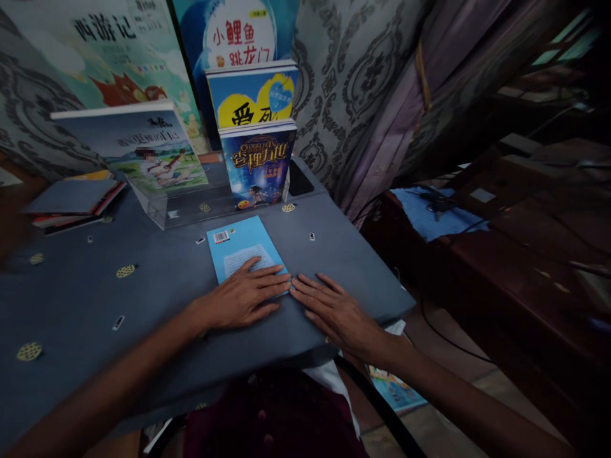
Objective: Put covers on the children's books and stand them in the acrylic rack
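A light blue book (243,240) lies on the cloth-covered table before me, its barcode side up. My left hand (248,291) rests flat over the book's near part, fingers stretched toward the right and covering some of the printed text box. Beside it, my right hand (334,312) lies with fingers extended on the table near the book's lower right corner. The fingertips of both hands nearly meet there; whether the right fingertips touch the book is hard to tell. Neither hand grips anything.
Behind the book, a clear stand (165,216) holds a picture book (162,149), with a dark blue book (260,162) upright beside it. A stack of books (74,200) lies at left. A black phone (300,178) sits at the back. Another book (396,388) is below the table edge.
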A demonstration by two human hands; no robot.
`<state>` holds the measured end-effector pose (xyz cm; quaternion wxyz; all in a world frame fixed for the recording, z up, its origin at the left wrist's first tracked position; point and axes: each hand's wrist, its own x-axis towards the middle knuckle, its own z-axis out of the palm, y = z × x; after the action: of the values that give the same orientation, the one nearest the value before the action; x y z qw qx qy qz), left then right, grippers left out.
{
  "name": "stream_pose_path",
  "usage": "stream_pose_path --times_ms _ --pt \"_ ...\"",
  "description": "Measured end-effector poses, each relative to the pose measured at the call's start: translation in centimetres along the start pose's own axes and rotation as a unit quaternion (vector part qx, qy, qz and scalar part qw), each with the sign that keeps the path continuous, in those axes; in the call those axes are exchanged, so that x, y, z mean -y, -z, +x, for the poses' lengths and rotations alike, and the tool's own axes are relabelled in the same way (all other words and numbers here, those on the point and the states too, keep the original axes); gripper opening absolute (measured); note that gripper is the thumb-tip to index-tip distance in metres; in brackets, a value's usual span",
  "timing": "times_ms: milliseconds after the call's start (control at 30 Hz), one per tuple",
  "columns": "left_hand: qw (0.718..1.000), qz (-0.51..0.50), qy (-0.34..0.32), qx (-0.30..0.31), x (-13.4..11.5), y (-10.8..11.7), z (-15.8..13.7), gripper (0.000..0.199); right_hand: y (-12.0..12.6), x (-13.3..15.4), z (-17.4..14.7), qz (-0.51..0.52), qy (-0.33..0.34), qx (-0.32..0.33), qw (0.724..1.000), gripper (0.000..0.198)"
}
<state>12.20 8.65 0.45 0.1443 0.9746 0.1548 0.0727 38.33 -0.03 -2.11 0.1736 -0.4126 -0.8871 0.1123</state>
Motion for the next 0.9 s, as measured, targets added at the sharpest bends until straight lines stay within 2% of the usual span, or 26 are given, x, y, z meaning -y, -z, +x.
stream_pose_path --times_ms 233,433,700,900 --pt "0.999 0.034 -0.008 0.007 -0.7 0.2 -2.2 0.049 0.1 0.1 0.1 -0.016 0.005 0.009 1.000 0.048" --pt "0.999 0.048 -0.002 -0.016 -1.5 0.1 -5.1 0.051 -0.1 0.0 0.0 -0.016 0.011 -0.011 1.000 0.047" --pt "0.997 0.057 0.018 -0.053 -1.8 0.3 -8.7 0.061 0.1 0.1 0.2 -0.012 0.005 -0.003 1.000 0.047" --pt "0.996 0.042 0.041 -0.062 -2.0 0.5 -10.8 0.059 0.0 0.1 0.2 -0.012 0.003 -0.004 1.000 0.048"
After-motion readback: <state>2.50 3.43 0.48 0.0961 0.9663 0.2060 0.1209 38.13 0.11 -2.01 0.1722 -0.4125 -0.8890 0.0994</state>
